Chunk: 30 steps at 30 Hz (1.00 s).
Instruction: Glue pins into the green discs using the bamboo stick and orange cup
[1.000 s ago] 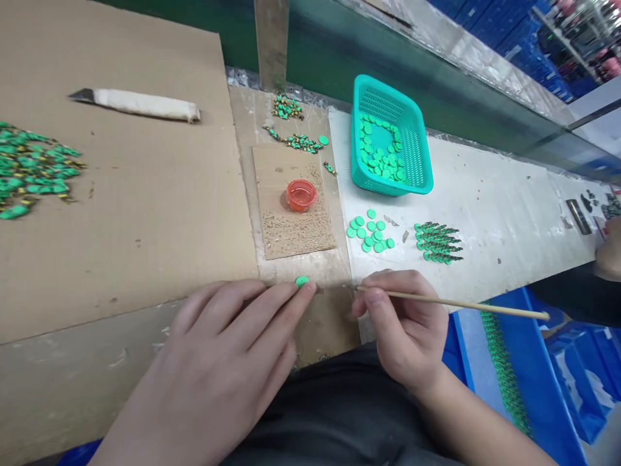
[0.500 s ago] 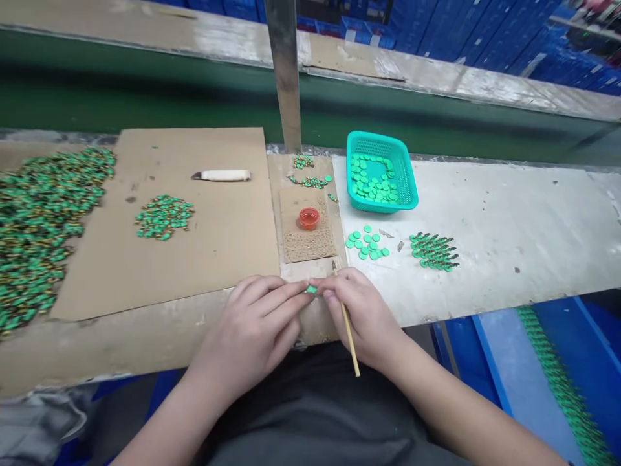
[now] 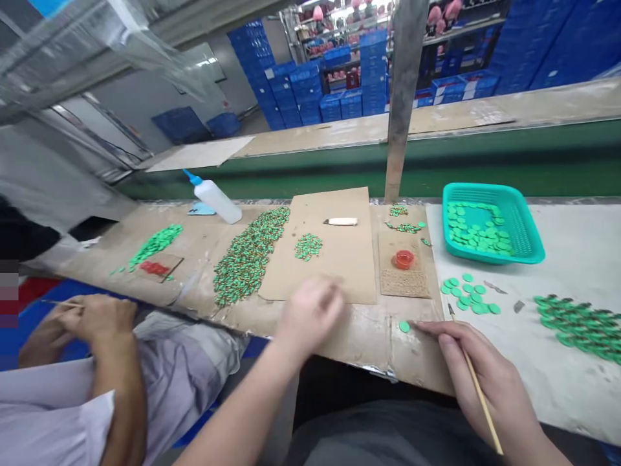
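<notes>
My right hand [image 3: 478, 366] holds a thin paintbrush [image 3: 475, 391] with a yellow handle and dark tip, the index finger stretched out. By that fingertip a green disc [image 3: 404, 327] lies flat on the table edge. Smeared by motion, my left hand [image 3: 313, 317] is over the near edge of the cardboard sheet [image 3: 347, 272]; its fingers look curled, but whether they hold anything does not show. Beyond it lies a small pile of green and gold pieces [image 3: 308, 246]. A red cup [image 3: 404, 259] sits on a small cardboard pad [image 3: 405, 285].
A teal basket [image 3: 531, 243] holds green discs, with loose discs [image 3: 468, 299] before it. Rows of green assembled pieces [image 3: 579, 323] stand at right. Left are a larger pile [image 3: 250, 259], a squeeze bottle [image 3: 218, 200], a white-handled blade [image 3: 342, 221] and a co-worker's hands [image 3: 90, 317].
The view has swung left. My left hand has left the green disc and moved left to the cardboard. The disc now lies on the table; the brush stays in my right hand.
</notes>
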Tool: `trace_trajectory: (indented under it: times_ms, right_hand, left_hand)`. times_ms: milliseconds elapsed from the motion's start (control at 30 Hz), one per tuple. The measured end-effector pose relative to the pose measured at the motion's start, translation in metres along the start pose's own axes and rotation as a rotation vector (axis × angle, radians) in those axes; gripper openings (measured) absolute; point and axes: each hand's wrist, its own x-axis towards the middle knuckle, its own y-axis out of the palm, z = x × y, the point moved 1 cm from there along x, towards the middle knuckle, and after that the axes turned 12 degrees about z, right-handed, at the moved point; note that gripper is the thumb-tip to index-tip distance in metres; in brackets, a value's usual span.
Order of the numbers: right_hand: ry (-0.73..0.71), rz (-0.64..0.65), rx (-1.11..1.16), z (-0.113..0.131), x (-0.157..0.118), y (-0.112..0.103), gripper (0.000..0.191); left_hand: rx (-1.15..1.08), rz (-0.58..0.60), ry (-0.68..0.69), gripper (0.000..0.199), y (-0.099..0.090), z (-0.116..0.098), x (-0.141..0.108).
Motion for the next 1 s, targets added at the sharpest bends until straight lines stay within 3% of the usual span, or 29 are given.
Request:
trace_trajectory:
  times_ms: [100,167,233,400,567,667,767,833,900,1000]
  right_hand:
    - [0.019,-0.012,0.009,0.001,-0.001,0.000,0.024]
    - [0.013,-0.012,0.016,0.001,-0.001,0.000,0.024]
    - [0.011,-0.011,0.026,0.001,0.000,0.002,0.024]
    - [0.029,-0.001,0.064,-0.004,-0.002,0.005,0.023]
    - [0.068,0.019,0.109,-0.006,-0.009,0.009,0.025]
    - [0.100,0.004,0.132,-0.003,-0.008,0.007,0.026]
    - [0.064,-0.042,0.164,0.008,0.000,0.001,0.022]
    - [0.026,-0.048,0.211,0.022,0.008,-0.003,0.019]
    - [0.055,-0.009,0.309,0.040,0.017,-0.006,0.018]
    - [0.223,0.116,0.615,0.064,0.031,-0.003,0.013]
  left_hand:
    - [0.085,-0.002,-0.347,0.044,-0.051,0.084,0.021]
    - [0.112,0.070,-0.447,0.047,-0.076,0.127,0.037]
    - [0.118,0.172,-0.466,0.046,-0.087,0.152,0.051]
    - [0.068,0.299,-0.493,0.046,-0.082,0.164,0.062]
    - [-0.141,0.233,-0.506,0.048,-0.087,0.163,0.061]
    - [-0.356,0.117,-0.490,0.048,-0.092,0.151,0.056]
    - [-0.652,0.018,-0.424,0.045,-0.084,0.116,0.044]
    - [-0.873,-0.006,-0.354,0.044,-0.069,0.074,0.033]
    - [-1.078,-0.015,-0.289,0.061,-0.051,0.022,0.021]
    - [-1.315,0.032,-0.257,0.070,-0.027,-0.056,0.007]
